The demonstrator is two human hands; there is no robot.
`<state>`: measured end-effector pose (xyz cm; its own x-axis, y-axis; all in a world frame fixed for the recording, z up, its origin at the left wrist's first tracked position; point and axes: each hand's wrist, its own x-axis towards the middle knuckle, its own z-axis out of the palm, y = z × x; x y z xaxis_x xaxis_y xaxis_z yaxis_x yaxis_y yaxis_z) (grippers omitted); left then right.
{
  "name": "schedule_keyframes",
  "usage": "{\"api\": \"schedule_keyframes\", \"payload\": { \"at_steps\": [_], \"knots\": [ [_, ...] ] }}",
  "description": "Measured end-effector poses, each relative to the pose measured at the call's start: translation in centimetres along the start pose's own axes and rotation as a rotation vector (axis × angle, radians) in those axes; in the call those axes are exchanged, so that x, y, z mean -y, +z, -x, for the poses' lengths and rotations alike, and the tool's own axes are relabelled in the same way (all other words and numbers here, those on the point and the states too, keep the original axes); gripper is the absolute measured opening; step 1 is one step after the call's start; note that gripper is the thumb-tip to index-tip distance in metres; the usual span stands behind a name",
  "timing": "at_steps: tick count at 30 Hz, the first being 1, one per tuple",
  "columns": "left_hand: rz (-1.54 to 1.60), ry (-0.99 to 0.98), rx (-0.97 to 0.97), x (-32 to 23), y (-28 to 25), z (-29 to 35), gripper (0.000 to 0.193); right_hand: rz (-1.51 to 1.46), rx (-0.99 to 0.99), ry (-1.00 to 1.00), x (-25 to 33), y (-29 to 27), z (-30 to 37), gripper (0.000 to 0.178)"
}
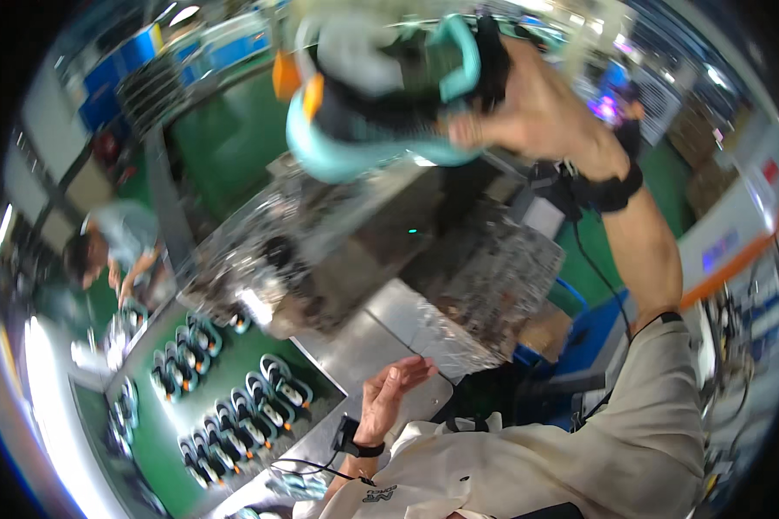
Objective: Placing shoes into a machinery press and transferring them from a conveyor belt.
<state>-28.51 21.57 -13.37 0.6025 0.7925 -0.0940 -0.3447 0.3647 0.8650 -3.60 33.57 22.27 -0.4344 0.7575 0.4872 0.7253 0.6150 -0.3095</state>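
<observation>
I see a blurred teal-and-black shoe (363, 121) held lengthwise across the view, its right end gripped by the raised right hand (541, 112); the empty left hand (388, 402), fingers extended, is well apart, near the bench (342, 350).

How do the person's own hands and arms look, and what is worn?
The bare left hand has a black wrist strap with a boxy unit and dark cable; the bare right hand, a black wristband and dark cord. The beige right sleeve ends near the elbow.
</observation>
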Motion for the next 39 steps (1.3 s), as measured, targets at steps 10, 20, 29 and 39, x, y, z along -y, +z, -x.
{"api": "schedule_keyframes", "payload": {
  "at_steps": [10,20,29,39],
  "knots": [
    [0.317,-0.611,1.036,-0.6,27.4,-3.2,0.095,0.022,0.159,0.366,10.5,-6.7,37.6,0.047],
    [-0.249,-0.13,1.182,17.6,51.2,12.0,0.062,-0.134,-1.644,1.019,27.0,1.1,68.7,0.074],
    [-0.662,-0.092,1.461,40.4,71.1,16.8,0.075,0.483,-2.257,1.214,40.9,1.1,85.3,0.054],
    [-1.131,0.096,1.244,60.7,83.5,18.1,0.077,0.889,-2.293,1.507,44.6,-1.0,88.4,0.046]
  ]
}}
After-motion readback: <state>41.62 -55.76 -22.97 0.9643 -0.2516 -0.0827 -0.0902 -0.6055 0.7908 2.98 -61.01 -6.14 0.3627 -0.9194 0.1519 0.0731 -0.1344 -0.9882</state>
